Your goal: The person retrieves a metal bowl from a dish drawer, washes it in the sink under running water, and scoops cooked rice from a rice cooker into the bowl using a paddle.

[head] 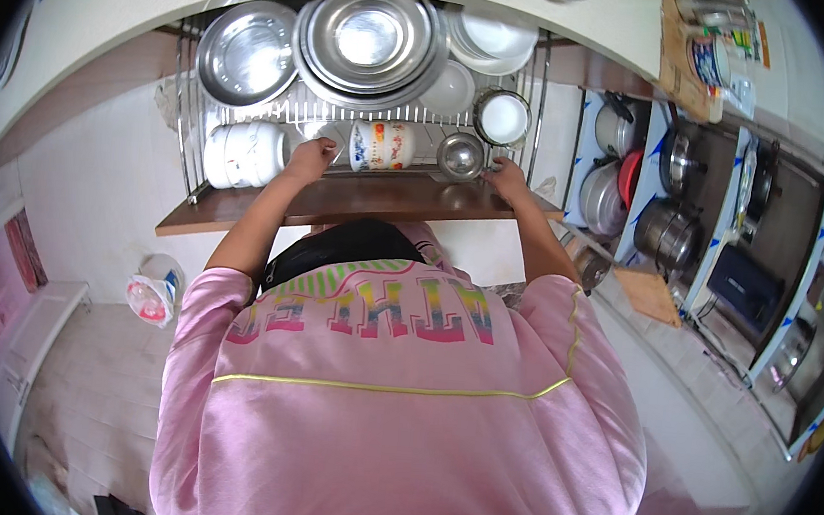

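A pulled-out wire dish rack [540,108] with a brown front panel [388,196] lies before me. My left hand [312,159] is at the front of the rack, its fingers at something clear and thin, between stacked white bowls [246,154] and patterned bowls [383,146]. My right hand [505,180] is at the front right, fingertips beside a small metal bowl [460,157]; whether it grips the rack or the bowl's edge I cannot tell. Behind stand a steel plate [248,53], nested steel basins [371,36], white dishes [493,39] and a dark-rimmed bowl holding a white one [504,118].
A pale countertop [604,26] overhangs the rack. To the right, open shelves hold pots [668,233], a red item [629,177] and a wooden board [648,296]. A plastic bag [152,299] with red contents sits at the lower left.
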A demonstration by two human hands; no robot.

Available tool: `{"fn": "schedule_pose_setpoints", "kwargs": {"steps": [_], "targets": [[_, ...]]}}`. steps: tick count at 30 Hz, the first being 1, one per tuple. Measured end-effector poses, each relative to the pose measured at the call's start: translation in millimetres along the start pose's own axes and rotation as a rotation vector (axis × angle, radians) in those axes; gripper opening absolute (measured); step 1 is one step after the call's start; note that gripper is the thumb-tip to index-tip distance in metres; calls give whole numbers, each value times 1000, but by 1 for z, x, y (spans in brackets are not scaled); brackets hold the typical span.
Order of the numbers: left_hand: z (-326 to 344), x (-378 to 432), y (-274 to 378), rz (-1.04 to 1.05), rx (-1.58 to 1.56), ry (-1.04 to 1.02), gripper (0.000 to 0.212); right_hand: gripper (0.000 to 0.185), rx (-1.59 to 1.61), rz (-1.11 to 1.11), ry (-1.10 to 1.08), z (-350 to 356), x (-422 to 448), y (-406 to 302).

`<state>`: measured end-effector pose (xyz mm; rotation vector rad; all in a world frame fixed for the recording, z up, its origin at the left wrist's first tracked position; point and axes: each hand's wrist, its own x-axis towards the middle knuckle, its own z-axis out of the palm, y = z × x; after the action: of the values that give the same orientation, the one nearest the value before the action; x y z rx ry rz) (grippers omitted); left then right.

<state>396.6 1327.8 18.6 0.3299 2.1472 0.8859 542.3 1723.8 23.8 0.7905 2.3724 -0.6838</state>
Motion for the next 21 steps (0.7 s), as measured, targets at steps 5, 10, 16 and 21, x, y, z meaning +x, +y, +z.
{"fn": "schedule_pose_setpoints", "kwargs": {"steps": [5,10,16,21], "targets": [[30,27,10,-319,-257,-154,18,59,424,264,-262,5,11,-18],[30,28,23,-430,-327,-81,18,63,469,207,-132,34,34,-7],[28,9,4,-457,-368,-78,28,54,143,44,-128,60,56,1],[16,2,15,-438,-404,32,31,34,37,30,-63,49,50,-13]]}}
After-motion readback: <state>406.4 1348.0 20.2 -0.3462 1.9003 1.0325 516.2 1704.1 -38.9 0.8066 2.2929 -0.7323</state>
